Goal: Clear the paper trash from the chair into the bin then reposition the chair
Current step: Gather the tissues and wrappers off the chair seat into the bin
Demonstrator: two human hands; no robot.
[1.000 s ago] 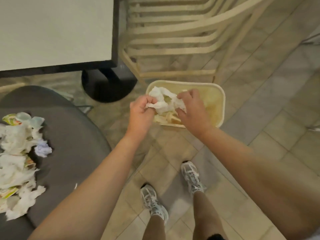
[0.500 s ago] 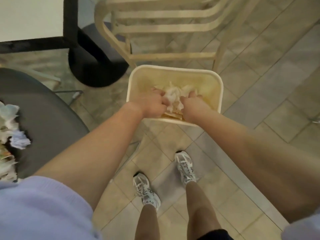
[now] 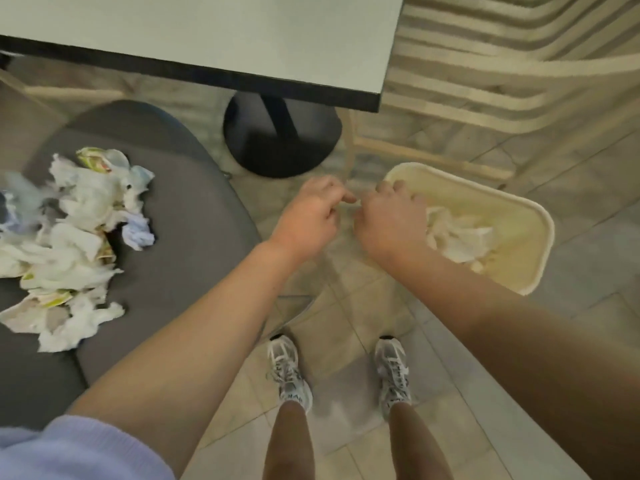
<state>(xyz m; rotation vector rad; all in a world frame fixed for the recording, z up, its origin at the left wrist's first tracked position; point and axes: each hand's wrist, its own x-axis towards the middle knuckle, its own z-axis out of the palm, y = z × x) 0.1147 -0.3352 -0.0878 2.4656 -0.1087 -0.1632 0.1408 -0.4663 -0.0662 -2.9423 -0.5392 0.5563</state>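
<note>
Tiled floor (image 3: 349, 327), seen from above: my left hand (image 3: 306, 216) and right hand (image 3: 391, 220) hang loosely curled, holding nothing, beside the bin (image 3: 519, 216); paper trash (image 3: 69, 244) remains on the chair (image 3: 180, 244).

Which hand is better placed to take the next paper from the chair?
The left hand, probably. It looks empty and is nearer the paper pile on the grey chair. The right hand is at the bin rim, farther away.
</note>
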